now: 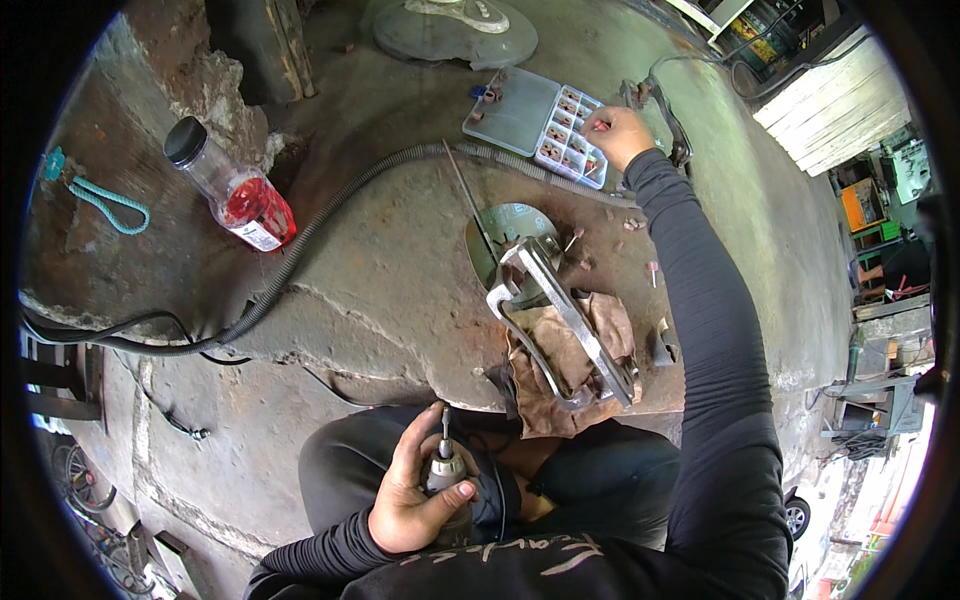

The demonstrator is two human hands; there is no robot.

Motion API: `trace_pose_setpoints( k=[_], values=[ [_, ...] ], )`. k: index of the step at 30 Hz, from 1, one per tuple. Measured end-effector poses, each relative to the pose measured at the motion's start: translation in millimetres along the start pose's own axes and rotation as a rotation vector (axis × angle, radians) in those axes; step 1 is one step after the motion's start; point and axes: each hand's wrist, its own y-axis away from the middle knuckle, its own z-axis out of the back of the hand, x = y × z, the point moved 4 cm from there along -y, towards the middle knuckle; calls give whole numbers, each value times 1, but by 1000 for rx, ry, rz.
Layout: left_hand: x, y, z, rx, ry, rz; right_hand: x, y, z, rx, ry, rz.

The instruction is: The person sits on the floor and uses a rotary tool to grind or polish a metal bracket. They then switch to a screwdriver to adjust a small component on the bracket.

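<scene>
Upright in my left hand [400, 505] is a rotary tool [445, 472], its slim shank pointing away from me. My fingers and thumb wrap its body. My right hand [622, 138] reaches over a clear compartment box [543, 153] with its lid laid back. Its fingertips are pinched together beside a small reddish spot I cannot make out. Several small reddish-brown grinding bits sit in the compartments. Nearer me, a polished metal frame-like part [592, 345] lies tilted on a brown cloth [530, 378]. Behind it are a round abrasive disc [520, 217] and a thin rod [463, 185].
A ribbed grey hose [325, 205] curves across the concrete surface [370, 270]. At left stand a black-lidded bottle with red contents [255, 205] and a teal cord loop [125, 228]. Loose grinding bits [653, 272] lie near the metal part. A round base [455, 45] is at the back.
</scene>
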Motion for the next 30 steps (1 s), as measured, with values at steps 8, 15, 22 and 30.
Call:
trace_pose_setpoints(
  k=[8, 15, 22, 30],
  values=[
    [-1, 0, 0, -52, -38, 19, 21, 22, -10, 184, 147, 154],
    [-2, -2, 1, -111, -33, 82, 19, 20, -11, 265, 245, 196],
    [-3, -4, 1, -89, 7, 98, 17, 7, -16, 329, 262, 180],
    [-2, -3, 2, -81, -5, 104, 7, 6, -11, 293, 229, 105]
  ],
)
